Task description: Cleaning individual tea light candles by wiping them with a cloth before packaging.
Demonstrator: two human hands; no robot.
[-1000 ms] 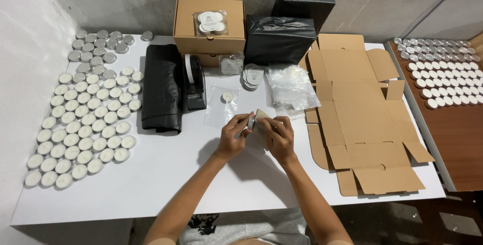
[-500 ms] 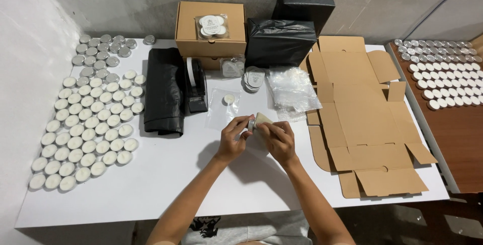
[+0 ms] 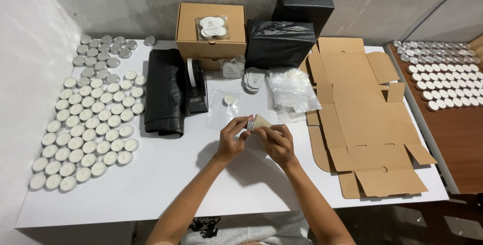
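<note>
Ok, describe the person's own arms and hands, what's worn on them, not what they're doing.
Both forearms are bare up to the picture's lower edge: no sleeves in view. The left hand and right hand wear no gloves, and no watch, bracelet or ring shows on the wrists or fingers. Below the arms, at the bottom edge, is light grey clothing with a dark printed patch.

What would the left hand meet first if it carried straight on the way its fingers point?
Probably the small tealight pinched at its fingertips, then the right hand just past it. The left hand points up and right, toward both; depth is hard to judge.
</note>
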